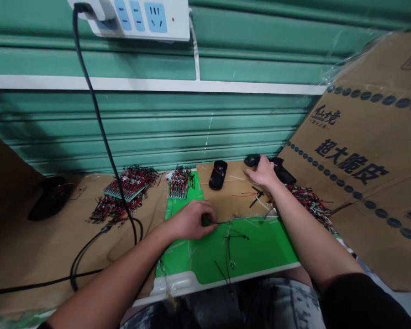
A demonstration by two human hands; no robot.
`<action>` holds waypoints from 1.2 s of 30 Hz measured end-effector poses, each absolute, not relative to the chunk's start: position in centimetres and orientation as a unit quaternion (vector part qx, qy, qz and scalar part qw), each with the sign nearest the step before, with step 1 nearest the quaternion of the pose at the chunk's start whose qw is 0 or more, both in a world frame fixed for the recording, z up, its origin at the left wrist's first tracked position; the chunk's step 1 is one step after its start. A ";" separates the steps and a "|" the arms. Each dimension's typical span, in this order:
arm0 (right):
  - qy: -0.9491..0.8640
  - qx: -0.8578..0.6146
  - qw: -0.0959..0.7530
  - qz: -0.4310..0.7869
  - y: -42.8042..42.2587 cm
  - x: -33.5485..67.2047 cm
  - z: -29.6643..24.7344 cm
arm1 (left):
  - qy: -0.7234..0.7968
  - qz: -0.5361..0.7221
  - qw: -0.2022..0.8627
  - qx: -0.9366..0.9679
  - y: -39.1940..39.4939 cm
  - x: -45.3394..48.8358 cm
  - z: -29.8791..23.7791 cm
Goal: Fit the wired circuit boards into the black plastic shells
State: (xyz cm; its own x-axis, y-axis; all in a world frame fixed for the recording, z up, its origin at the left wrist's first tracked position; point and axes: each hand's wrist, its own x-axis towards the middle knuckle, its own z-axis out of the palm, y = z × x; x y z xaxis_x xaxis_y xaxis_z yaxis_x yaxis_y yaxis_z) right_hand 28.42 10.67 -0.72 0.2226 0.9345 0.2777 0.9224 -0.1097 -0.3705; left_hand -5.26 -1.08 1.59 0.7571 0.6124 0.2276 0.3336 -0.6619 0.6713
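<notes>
Small dark part (205,220), wired: clenched in my left hand (192,221), at the far edge of the green mat (260,249). Black mouse shell (252,160): beyond the mat, touched by my right hand (264,173), fingers unclenched. Carton (370,123) right of the mat reads "超大脆皮".

Your left hand (192,221) is curled into a loose fist with the knuckles up, and its bare forearm is bent inward. Your right hand (265,172) reaches farther forward than the left, palm down, fingers extended, the arm almost straight.
</notes>
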 end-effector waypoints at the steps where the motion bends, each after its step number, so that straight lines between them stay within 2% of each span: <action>1: -0.621 -0.747 0.237 0.007 10.7 28.5 -0.8 | 0.267 0.222 0.311 0.885 -1.1 -5.3 1.6; 13: -0.609 -0.772 0.184 0.000 9.5 27.3 0.6 | 0.316 0.175 0.340 0.868 -1.4 -5.4 1.7; 15: -0.612 -0.765 0.199 -0.016 9.1 27.1 1.2 | 0.317 0.169 0.332 0.872 -1.4 -5.4 1.7; 18: -0.620 -0.735 0.273 -0.015 8.6 26.6 2.3 | 0.315 0.165 0.325 0.876 -1.2 -5.4 1.7; 20: -0.614 -0.712 0.337 0.052 8.2 26.1 3.0 | 0.312 0.171 0.330 0.875 -1.2 -5.4 1.6; 23: -0.585 -0.647 0.425 0.242 7.5 24.8 3.6 | 0.315 0.187 0.348 0.863 -1.1 -5.3 1.5; 26: -0.554 -0.550 0.475 0.406 6.9 23.3 3.5 | 0.331 0.194 0.380 0.842 -1.2 -5.2 1.5; 31: -0.536 -0.486 0.468 0.507 5.7 21.3 3.2 | 0.337 0.249 0.478 0.772 -1.3 -5.0 2.3; 36: -0.564 -0.429 0.384 0.592 3.9 19.5 3.4 | 0.322 0.344 0.604 0.643 -0.8 -5.4 3.6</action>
State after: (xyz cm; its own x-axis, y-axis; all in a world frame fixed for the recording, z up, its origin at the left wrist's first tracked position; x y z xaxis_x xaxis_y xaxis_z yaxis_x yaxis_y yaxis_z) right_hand 19.53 3.93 3.38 -0.3380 0.9382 -0.0743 0.0295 -0.0683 -0.9972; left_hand -5.42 -0.84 3.64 0.5557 0.8297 0.0532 -0.0007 -0.0635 0.9980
